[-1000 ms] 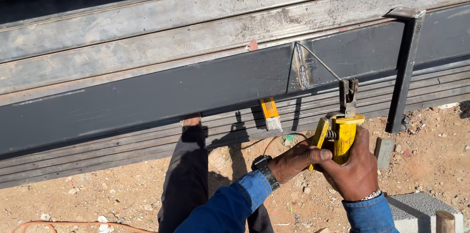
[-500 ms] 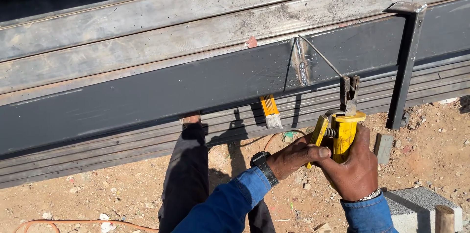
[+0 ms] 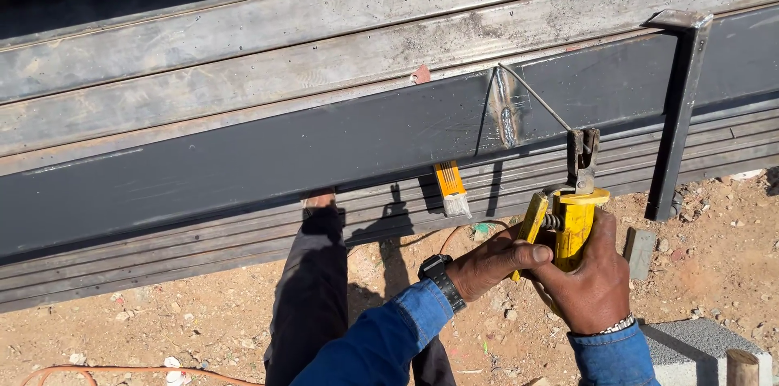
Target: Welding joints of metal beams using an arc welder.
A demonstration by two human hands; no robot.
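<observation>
Since a second ago little has shifted: we keep both hands on the yellow electrode holder (image 3: pixel 568 228), the right hand (image 3: pixel 592 284) clenched around its handle and the left hand (image 3: pixel 487 260) grasping its lever, the welding rod (image 3: pixel 535 98) angled up to the weld seam (image 3: pixel 507 114) on the dark steel beam (image 3: pixel 243 159), so the weld seems unfinished. We see no packages or signs, only a small orange-and-white tag (image 3: pixel 451 187) below the beam.

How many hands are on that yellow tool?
2. The right hand wraps the yellow electrode holder from below; the left hand, wearing a watch, grips its lever side. No other hands show.
</observation>
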